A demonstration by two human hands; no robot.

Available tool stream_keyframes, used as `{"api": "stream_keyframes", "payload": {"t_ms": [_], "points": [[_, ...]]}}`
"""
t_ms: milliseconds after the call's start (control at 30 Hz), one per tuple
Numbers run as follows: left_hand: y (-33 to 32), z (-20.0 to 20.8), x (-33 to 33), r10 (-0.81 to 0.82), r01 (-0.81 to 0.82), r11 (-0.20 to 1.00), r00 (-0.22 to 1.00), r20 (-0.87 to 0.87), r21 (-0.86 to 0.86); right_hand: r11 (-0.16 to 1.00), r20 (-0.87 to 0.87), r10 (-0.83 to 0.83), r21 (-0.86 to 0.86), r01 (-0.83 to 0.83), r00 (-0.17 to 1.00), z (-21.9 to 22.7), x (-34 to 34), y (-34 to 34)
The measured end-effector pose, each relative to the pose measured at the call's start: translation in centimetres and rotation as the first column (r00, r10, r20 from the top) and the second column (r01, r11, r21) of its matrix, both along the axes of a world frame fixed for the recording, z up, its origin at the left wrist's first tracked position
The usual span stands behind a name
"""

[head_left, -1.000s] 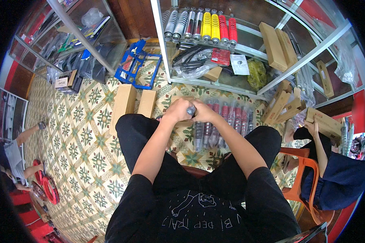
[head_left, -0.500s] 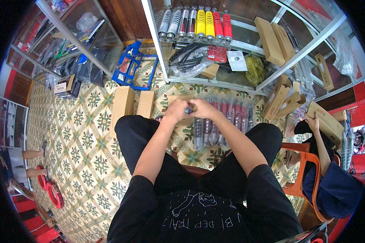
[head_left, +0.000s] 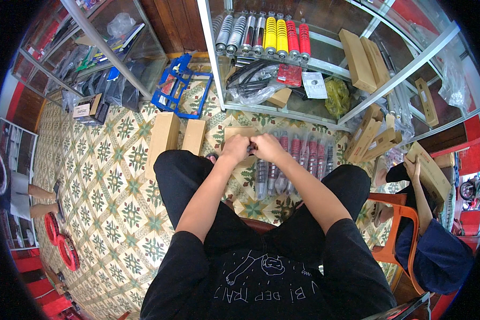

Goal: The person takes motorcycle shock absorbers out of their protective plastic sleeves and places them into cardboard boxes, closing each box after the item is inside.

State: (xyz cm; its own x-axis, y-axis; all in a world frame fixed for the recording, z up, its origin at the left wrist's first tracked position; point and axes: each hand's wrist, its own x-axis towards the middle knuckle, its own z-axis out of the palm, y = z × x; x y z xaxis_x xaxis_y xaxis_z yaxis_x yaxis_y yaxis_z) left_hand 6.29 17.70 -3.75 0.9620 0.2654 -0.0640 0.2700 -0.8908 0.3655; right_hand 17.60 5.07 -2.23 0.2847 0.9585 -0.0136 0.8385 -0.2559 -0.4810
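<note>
My left hand and my right hand meet knuckle to knuckle in front of my knees, fingers curled. Between them shows a bit of a small dark object, mostly covered, whose kind I cannot make out. Behind and below the hands lies a flat cardboard box, partly hidden. Beside my right hand, a row of plastic-wrapped shock absorbers with red or dark springs lies on the tiled floor, partly under my right forearm.
Two long cardboard boxes stand to the left, near a blue metal frame. A glass cabinet ahead holds silver, yellow and red shock absorbers. At right, another person holds a carton beside an orange chair.
My hands have turned slightly about the object between them, and less of it shows. The whole view has shifted a little. The person at the far left has moved.
</note>
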Motion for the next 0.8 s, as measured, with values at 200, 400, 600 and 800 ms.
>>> {"api": "stream_keyframes", "payload": {"t_ms": [200,400,600,800], "points": [[-0.2,-0.4,-0.1,0.059,-0.061,0.996,0.998,-0.031,-0.061,1.000,0.089,-0.028,0.010,0.028,0.996,-0.5,-0.7,-0.5],[0.6,-0.2,-1.1,0.098,-0.101,0.985,0.995,-0.028,-0.142,0.997,0.079,-0.073,0.006,0.073,0.994,-0.3,-1.6,-0.3],[0.7,-0.1,-0.2,0.161,-0.158,0.986,0.986,0.053,-0.060,0.992,0.000,-0.096,0.081,0.095,0.995,-1.2,-0.9,-0.5],[0.0,0.8,-0.6,0.187,-0.172,0.973,0.978,0.088,-0.152,0.990,-0.015,-0.068,0.122,0.069,0.998,0.1,-0.1,-0.6]]}}
